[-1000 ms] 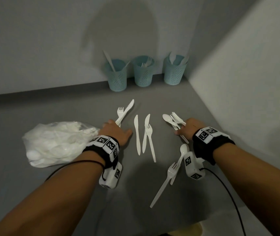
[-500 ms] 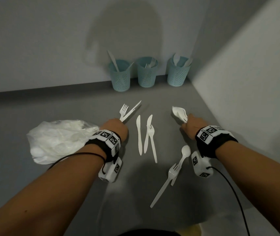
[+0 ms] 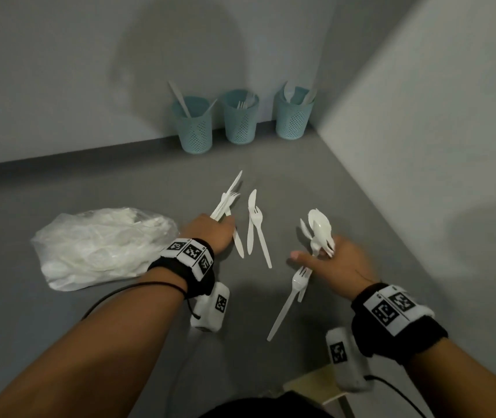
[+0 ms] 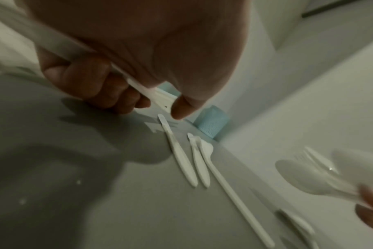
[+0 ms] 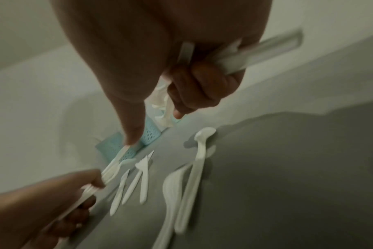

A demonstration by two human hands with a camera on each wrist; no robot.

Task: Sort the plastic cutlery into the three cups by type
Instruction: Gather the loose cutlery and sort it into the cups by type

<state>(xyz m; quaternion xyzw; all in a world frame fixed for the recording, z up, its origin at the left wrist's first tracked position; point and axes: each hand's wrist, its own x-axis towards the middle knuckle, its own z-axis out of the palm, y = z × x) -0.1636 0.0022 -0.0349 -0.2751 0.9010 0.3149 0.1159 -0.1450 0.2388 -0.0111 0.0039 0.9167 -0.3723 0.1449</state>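
Three teal mesh cups stand at the back wall: the left cup (image 3: 194,128) holds knives, the middle cup (image 3: 240,119) forks, the right cup (image 3: 293,116) spoons. My left hand (image 3: 219,224) grips a white fork and knife (image 3: 227,197) by their handles, also seen as a blurred handle (image 4: 143,89) in the left wrist view. My right hand (image 3: 322,257) holds a bundle of spoons (image 3: 319,230) upright, thumb spread. Beneath it lie a fork (image 3: 289,300) and a spoon (image 5: 200,151). Two knives (image 3: 237,239) and a fork (image 3: 263,245) lie between my hands.
A crumpled clear plastic bag (image 3: 99,245) with more white cutlery lies left of my left hand. The grey table (image 3: 316,176) ends at a white wall on the right and at the back wall behind the cups. Cables trail from both wrists.
The left hand has lifted its fork and knife off the table. The right hand, holding the spoons, has drawn back over the loose fork and spoon and spread its thumb.
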